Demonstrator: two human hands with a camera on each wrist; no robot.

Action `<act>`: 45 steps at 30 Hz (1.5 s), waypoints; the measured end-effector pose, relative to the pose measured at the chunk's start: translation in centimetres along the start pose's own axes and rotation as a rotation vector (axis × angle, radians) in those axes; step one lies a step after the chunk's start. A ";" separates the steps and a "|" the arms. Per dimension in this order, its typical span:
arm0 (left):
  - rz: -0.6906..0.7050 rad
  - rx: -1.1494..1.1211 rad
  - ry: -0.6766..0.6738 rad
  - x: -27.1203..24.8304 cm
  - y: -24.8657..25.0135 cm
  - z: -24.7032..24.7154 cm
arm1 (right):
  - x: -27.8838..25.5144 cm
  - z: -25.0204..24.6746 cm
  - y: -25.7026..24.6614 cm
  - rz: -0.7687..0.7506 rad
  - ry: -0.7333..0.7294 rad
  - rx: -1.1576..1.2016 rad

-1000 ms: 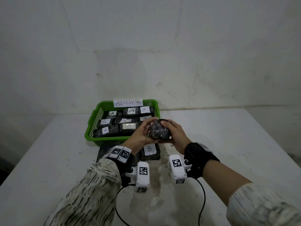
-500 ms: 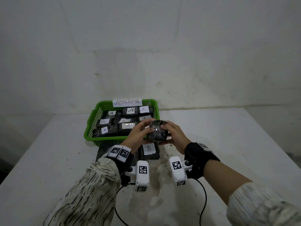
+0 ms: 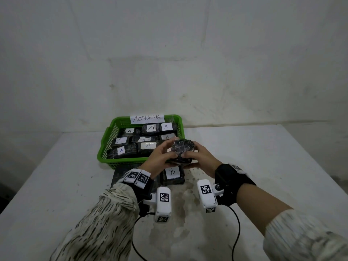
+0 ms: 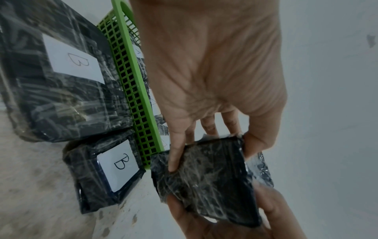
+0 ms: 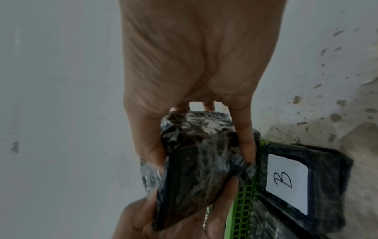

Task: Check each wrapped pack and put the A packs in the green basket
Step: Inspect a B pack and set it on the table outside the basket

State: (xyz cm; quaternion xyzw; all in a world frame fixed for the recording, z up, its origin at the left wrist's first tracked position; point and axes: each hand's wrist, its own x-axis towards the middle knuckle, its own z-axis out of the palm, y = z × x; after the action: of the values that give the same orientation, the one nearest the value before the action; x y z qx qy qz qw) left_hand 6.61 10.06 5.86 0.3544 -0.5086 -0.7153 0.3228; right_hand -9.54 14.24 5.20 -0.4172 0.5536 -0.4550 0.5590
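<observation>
White wall stands behind the pale table (image 3: 263, 166) in your head view. Your left hand (image 3: 160, 157) and right hand (image 3: 201, 159) both grip one dark wrapped pack (image 3: 181, 149), lifted just in front of the green basket (image 3: 105, 147). A packs (image 3: 150, 128) lie inside the basket. One B pack (image 3: 172, 174) lies on the table under your hands.

From your left wrist, your fingers (image 4: 178, 153) and thumb curl round the pack's edges. Two B packs (image 4: 114, 163) lie beside the basket wall (image 4: 132, 90).

From your right wrist, your fingers (image 5: 245, 142) and thumb pinch the pack too. No letter shows on it.
</observation>
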 end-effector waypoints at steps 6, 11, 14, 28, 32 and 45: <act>0.032 -0.089 0.232 0.2 0.3 -0.3 | -0.6 0.0 -1.2 0.089 -0.068 -0.098; -0.160 -0.310 0.302 1.8 -1.0 -3.1 | -0.2 -1.1 -1.1 0.001 -0.132 0.083; -0.357 -0.425 0.310 2.6 -1.4 -4.5 | -0.4 -0.7 -1.6 -0.024 -0.222 0.235; -0.430 -0.535 0.126 1.7 -0.9 -2.6 | 0.9 1.1 -1.8 -0.180 -0.025 0.076; -0.429 -0.554 0.166 1.7 -0.4 -2.2 | 0.7 0.7 -1.4 -0.184 -0.005 0.008; -0.250 -0.066 0.258 0.8 -0.2 -3.3 | -0.1 -0.5 0.6 -0.058 0.106 0.295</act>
State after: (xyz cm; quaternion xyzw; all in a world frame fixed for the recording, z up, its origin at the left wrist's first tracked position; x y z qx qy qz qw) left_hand 8.92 7.84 4.73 0.4930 -0.3912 -0.7146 0.3054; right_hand -10.03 14.47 4.57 -0.3216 0.4972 -0.5686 0.5710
